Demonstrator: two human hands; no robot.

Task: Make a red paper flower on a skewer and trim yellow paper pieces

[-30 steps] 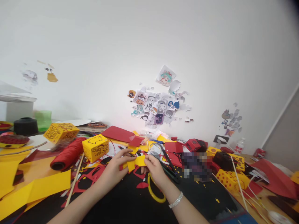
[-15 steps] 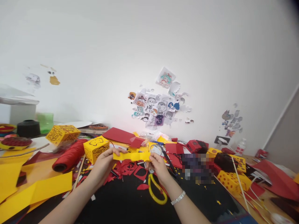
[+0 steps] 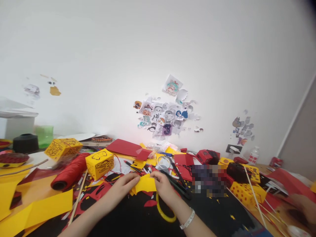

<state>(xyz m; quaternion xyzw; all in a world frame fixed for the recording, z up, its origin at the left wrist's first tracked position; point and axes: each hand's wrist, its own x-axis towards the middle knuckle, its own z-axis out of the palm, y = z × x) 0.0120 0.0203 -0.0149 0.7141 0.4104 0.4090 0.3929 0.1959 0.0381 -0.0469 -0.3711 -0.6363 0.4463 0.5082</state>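
A small piece of yellow paper (image 3: 146, 184), folded over on itself, is pinched between my two hands above the black work surface. My left hand (image 3: 124, 184) grips its left side with thumb and fingers. At its right side, my right hand (image 3: 164, 187) holds the top corner and wears a silvery bracelet on the wrist. Below my right hand shows a yellow looped handle (image 3: 166, 213), like that of scissors; the hand hides the rest, and I cannot tell whether it touches the hand. A red paper scrap (image 3: 150, 204) lies just under the yellow paper.
Left stand a yellow paper box (image 3: 100, 163) with drawings, a red thread spool (image 3: 70, 172) and yellow sheets (image 3: 49, 207). A tape roll (image 3: 164, 162) lies behind my hands. Spotted yellow boxes (image 3: 247, 192) and sticks are at right. A blurred hand (image 3: 304, 205) appears at the right edge.
The yellow strip, stretched wide between my hands before, is now folded to a shorter piece. My hands have come closer together and lower. A blurred hand has appeared at the right edge.
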